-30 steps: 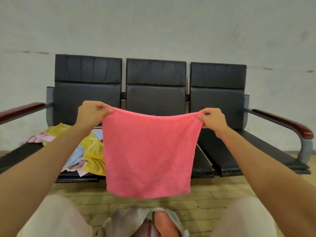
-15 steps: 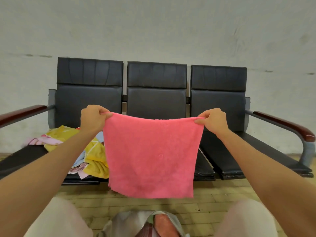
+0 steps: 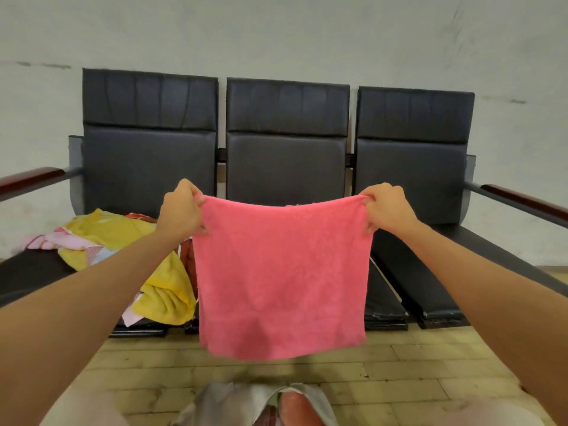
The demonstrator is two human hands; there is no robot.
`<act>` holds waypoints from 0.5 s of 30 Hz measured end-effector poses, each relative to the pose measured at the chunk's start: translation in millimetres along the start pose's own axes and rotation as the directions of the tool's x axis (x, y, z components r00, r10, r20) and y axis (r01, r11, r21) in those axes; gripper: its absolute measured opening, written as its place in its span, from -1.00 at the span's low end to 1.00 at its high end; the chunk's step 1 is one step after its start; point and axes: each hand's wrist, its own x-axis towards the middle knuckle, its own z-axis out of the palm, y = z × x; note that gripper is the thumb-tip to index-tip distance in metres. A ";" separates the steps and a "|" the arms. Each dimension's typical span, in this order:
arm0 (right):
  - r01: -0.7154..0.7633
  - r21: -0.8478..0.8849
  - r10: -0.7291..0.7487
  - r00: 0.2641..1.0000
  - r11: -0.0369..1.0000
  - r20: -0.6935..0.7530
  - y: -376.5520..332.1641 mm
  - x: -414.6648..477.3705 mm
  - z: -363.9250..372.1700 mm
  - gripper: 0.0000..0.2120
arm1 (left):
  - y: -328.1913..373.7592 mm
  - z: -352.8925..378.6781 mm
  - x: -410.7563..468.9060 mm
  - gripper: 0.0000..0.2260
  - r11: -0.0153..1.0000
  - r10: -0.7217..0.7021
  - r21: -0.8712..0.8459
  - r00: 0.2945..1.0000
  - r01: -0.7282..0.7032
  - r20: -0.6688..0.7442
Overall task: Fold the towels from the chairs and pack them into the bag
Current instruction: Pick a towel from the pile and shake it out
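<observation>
While hanging spread before black chairs (image 3: 287, 167), shows pink towel (image 3: 281, 278) pinched at top corners by left hand (image 3: 181, 210) and right hand (image 3: 387, 209); lower edge free above bag (image 3: 227, 404); other towels (image 3: 101, 229) heaped on left seat (image 3: 30, 272).

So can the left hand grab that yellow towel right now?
Probably not yet: the left hand grips a corner of the pink towel. The yellow towel lies open on the seat beside its forearm.

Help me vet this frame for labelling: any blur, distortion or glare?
Head view: the wide lens bows the chairs; the pink towel is smeared along its lower edge; the bag at the bottom is soft and cropped; light is flat, without glare.
</observation>
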 end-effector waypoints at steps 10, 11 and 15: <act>0.005 0.107 0.001 0.999 0.994 -0.051 34.3 6.6 96.3 -0.71 | -62.3 86.0 -7.1 -0.92 0.996 -0.051 -0.058 0.972 0.066 0.230; 0.001 0.095 0.000 1.000 0.995 -0.014 41.6 -2.9 108.2 -0.71 | -70.0 93.3 -22.2 -0.92 0.999 -0.046 0.001 0.948 0.048 0.315; 0.032 -0.093 -0.003 0.954 0.995 0.301 72.0 -45.0 148.0 -0.70 | -107.9 112.2 -73.5 -0.94 0.959 -0.054 0.253 0.790 -0.129 0.610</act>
